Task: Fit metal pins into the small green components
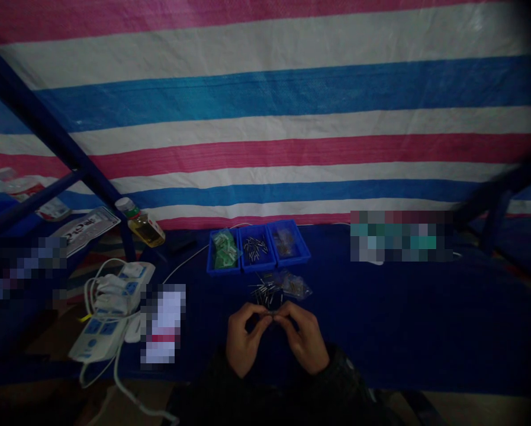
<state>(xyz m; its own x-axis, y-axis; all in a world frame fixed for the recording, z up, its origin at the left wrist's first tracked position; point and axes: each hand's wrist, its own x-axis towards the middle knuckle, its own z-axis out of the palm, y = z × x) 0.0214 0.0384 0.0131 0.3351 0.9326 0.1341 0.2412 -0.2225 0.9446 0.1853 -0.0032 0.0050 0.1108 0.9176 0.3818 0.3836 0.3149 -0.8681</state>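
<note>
My left hand and my right hand meet fingertip to fingertip over the dark blue table, both pinched on a tiny part too small to name. Just beyond the fingers lies a loose pile of small dark pins and a clear plastic bag. Further back stand three blue bins: the left bin with green packets, the middle bin with dark pins, the right bin with brownish parts.
White power strips with plugs and cables lie at the left. A small bottle of yellow liquid stands behind them beside a blue metal frame. A striped tarp hangs behind the table.
</note>
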